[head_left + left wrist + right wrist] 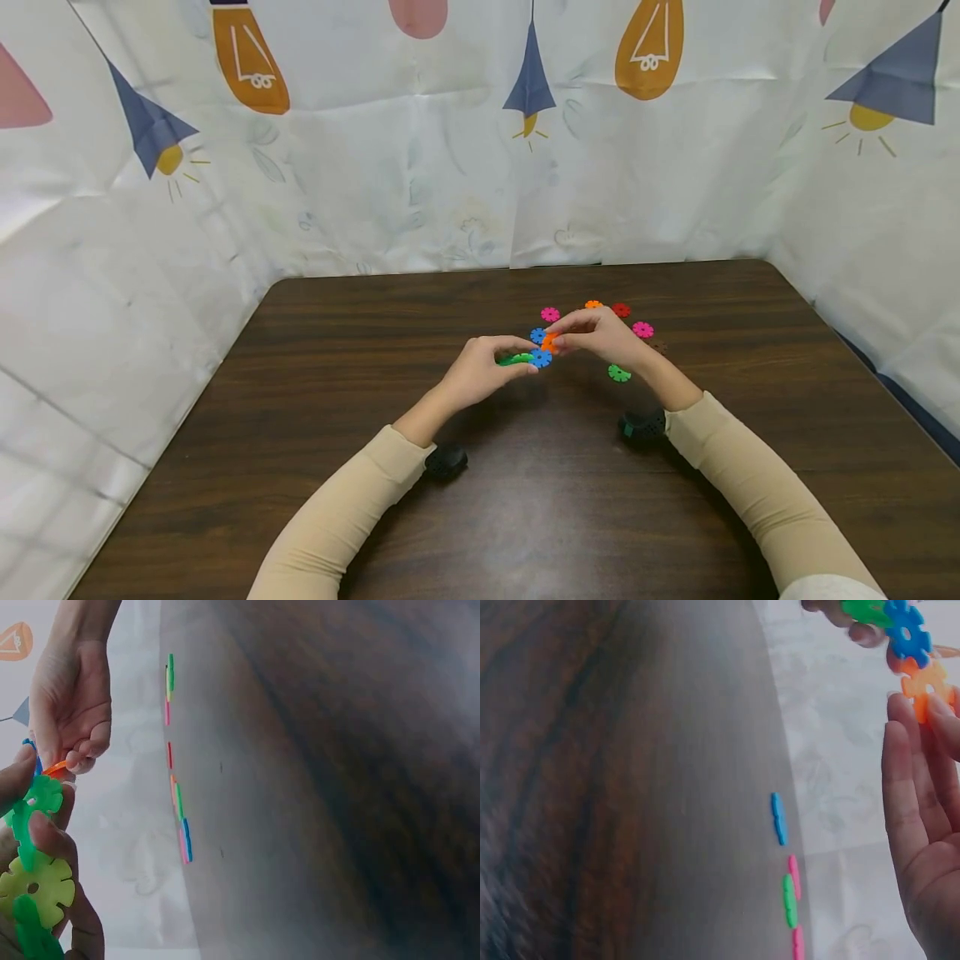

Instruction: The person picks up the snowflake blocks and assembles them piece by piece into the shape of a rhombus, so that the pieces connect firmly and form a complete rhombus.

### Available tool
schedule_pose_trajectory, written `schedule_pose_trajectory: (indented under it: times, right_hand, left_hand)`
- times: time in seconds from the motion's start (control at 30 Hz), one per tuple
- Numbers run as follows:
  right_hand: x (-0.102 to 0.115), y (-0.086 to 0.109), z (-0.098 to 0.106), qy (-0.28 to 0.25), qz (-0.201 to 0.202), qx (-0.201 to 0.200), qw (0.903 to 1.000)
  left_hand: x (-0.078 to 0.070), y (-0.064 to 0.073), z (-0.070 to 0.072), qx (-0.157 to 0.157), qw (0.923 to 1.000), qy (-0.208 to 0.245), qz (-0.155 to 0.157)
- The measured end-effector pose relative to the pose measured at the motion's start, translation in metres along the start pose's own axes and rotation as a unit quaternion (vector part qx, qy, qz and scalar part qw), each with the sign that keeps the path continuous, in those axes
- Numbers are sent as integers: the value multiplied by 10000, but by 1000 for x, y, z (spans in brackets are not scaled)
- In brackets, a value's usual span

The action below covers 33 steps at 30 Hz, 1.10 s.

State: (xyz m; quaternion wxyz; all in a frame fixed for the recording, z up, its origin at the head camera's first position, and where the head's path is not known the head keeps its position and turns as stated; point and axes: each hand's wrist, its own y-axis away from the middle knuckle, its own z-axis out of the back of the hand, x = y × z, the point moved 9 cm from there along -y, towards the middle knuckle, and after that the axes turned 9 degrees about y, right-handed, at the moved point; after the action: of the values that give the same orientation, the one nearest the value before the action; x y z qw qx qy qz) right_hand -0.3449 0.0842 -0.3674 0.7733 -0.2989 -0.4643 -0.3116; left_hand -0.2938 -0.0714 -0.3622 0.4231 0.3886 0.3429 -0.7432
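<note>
My left hand (480, 367) holds a short chain of notched flower-shaped discs: a green disc (45, 795), a yellow-green disc (46, 881), another green piece and, at the end, a blue disc (907, 634). With thumb and fingers, my right hand (602, 337) pinches an orange disc (928, 679). The orange disc's edge meets the blue disc's edge; whether their slots interlock I cannot tell. Both hands are raised above the table, close together.
Loose discs lie on the dark wooden table (360, 333) around and behind the right hand: pink (550, 314), red (621, 309), another pink (642, 330), green (618, 373) and several more. A white printed curtain (375, 183) hangs behind the table.
</note>
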Motion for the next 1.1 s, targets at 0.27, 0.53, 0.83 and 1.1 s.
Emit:
schedule_pose_trajectory:
  times: [0.27,0.53,0.83,1.1]
  right_hand:
    - [3,3,1,-333,109,-212,9992]
    - [1,3,-1,-573,118,-236,9980]
    - [5,5,-2,-404,74,-260,9988]
    - [8,5,1,45,179,22,9998]
  left_hand:
    - [-12,-2,3,95,9998,-163,-75]
    - [-13,-1,5,118,9999,-88,30]
    - [-13,-2,3,181,9998,-37,47]
    - [-6,-1,-5,155,9996,221,-51]
